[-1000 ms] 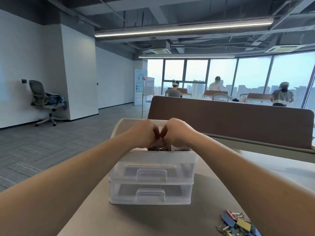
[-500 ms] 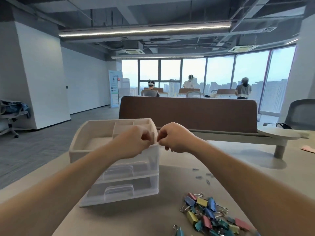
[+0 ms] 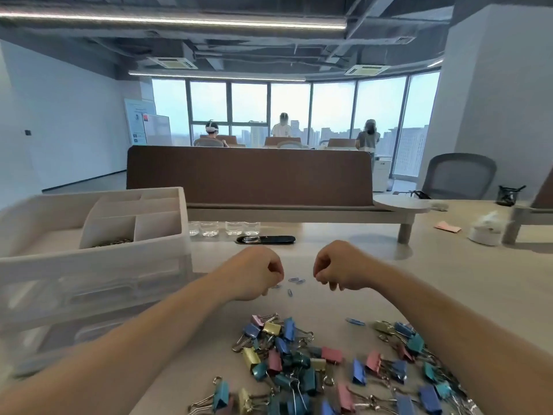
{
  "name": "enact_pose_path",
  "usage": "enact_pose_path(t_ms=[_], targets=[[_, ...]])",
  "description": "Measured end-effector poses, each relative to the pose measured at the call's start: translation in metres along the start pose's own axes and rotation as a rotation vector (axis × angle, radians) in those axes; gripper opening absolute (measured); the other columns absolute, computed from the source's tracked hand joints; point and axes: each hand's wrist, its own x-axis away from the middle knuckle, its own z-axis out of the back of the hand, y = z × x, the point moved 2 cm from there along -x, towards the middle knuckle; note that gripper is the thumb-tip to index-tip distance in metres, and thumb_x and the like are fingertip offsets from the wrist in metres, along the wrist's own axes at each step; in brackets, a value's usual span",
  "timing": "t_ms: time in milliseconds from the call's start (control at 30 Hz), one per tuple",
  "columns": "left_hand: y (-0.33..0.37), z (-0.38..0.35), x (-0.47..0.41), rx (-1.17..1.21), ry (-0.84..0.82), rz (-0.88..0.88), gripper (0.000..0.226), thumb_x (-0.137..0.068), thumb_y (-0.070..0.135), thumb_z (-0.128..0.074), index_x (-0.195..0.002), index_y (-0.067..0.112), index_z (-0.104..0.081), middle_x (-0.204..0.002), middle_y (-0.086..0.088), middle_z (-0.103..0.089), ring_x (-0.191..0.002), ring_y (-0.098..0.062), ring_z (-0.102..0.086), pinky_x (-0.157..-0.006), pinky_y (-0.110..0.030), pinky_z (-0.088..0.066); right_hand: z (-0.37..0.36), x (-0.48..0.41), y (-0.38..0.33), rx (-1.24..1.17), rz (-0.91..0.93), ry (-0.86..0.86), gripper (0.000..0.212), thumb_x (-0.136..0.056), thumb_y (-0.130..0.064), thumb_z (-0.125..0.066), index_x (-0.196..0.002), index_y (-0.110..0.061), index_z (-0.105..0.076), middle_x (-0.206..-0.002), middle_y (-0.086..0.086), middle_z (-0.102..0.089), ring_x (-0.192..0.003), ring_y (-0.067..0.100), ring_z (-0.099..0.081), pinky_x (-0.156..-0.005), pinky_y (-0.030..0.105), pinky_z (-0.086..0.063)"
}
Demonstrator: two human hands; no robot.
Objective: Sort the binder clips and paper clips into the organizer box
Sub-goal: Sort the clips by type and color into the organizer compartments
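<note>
Both hands hover low over the worktop (image 3: 449,280), side by side with a gap between them. The left hand (image 3: 257,275) and the right hand (image 3: 341,269) each have their fingers curled downward (I cannot tell whether either pinches anything). Between and just below them a few blue paper clips (image 3: 294,280) lie loose on the worktop; one more lies apart, near the right forearm. Closer to the person, a heap of coloured binder clips (image 3: 287,354) spreads between the forearms. The organizer box (image 3: 89,265) stands to the left, its top tray divided, and one front compartment holds a dark metallic heap (image 3: 112,241). Beyond the hands stand small clear glasses (image 3: 221,228) and a flat black object (image 3: 266,240).
</note>
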Motion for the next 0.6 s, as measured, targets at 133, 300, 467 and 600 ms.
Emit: enact_pose_path(t_ms=[133,300,467,600], targets=[[0.017,-0.033,-0.025,0.012,-0.093,-0.029,0.018,-0.097,0.024,-0.053,-0.100,0.015,-0.069,-0.077,0.004,-0.065,-0.067,-0.010,-0.062,-0.065,-0.025,-0.051,-0.007,0.001,0.042,0.027,-0.082,-0.055,0.004,-0.089,-0.007,-0.067,-0.087,-0.007,-0.071,-0.068,0.002,-0.066,-0.054,0.007,-0.058,-0.049,0.015,-0.044],[0.037,-0.070,-0.054,0.028,-0.162,-0.059,0.016,-0.096,0.023,-0.055,-0.096,0.016,-0.069,-0.073,0.008,-0.063,-0.067,-0.009,-0.063,-0.059,-0.022,-0.045,-0.023,0.007,0.081,0.142,-0.140,-0.146,0.018,-0.083,-0.013,-0.075,-0.100,-0.006,-0.075,-0.094,0.005,-0.071,-0.073,0.012,-0.059,-0.070,0.020,-0.048],[0.047,-0.100,-0.078,0.023,-0.228,-0.079,0.013,-0.094,0.023,-0.057,-0.092,0.019,-0.069,-0.072,0.008,-0.064,-0.068,-0.009,-0.063,-0.056,-0.021,-0.041,-0.038,0.008,0.102,0.221,-0.179,-0.195,0.025,-0.083,-0.031,-0.075,-0.105,-0.019,-0.072,-0.108,0.001,-0.068,-0.098,0.020,-0.063,-0.088,0.036,-0.055],[0.044,-0.115,-0.098,0.032,-0.265,-0.054,0.012,-0.094,0.023,-0.057,-0.096,0.021,-0.069,-0.075,0.013,-0.057,-0.070,-0.006,-0.056,-0.059,-0.022,-0.042,-0.046,-0.002,0.109,0.238,-0.188,-0.157,0.017,-0.085,-0.035,-0.070,-0.096,-0.023,-0.070,-0.099,0.000,-0.066,-0.090,0.020,-0.062,-0.078,0.033,-0.054]])
